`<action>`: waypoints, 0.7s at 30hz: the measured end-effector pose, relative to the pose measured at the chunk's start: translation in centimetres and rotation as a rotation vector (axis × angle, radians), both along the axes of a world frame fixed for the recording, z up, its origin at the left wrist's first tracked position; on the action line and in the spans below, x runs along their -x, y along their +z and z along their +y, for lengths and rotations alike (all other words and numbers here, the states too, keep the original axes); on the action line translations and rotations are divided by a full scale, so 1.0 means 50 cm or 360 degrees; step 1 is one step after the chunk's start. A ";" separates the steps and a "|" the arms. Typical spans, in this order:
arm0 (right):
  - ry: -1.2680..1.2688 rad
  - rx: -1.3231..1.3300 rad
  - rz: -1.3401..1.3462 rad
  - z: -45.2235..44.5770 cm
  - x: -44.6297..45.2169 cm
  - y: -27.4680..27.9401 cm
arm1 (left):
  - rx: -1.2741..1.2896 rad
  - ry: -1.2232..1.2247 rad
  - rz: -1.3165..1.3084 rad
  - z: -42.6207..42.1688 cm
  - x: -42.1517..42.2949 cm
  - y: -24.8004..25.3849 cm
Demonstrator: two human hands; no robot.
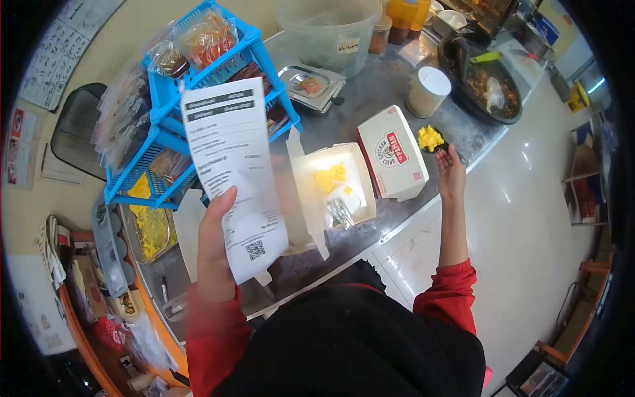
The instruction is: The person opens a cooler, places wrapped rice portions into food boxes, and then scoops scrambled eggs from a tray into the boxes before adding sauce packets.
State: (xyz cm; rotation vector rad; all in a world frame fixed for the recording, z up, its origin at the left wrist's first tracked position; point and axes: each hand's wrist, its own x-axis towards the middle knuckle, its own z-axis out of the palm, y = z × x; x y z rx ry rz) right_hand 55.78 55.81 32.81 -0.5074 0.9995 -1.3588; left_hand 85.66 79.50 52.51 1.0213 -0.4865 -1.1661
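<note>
My left hand [215, 228] is closed on a long printed receipt [235, 159], held up with its thumb on the front. Behind the receipt's right side stands an open takeaway box [364, 162] with yellow food [329, 177] and a clear wrapped item [340, 208] inside. Right of it is a closed printed box [391, 151]. My right hand [451, 173] is at the counter's edge, fingers extended and touching or beside a small black dish [442, 147] with yellow pieces [430, 137]. Whether it grips the dish is unclear.
A blue rack [162, 119] of packets stands at the left, beside a tray of yellow food [149, 231]. A large clear tub [331, 40], a lidded metal container [311, 86], a white-lidded jar [428, 92] and a black pan [479, 83] stand farther back on the counter.
</note>
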 end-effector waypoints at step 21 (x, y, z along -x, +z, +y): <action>0.0971 0.1244 0.1485 -0.011 -0.104 -0.104 | 0.0472 -0.0087 0.0480 0.086 -0.034 0.021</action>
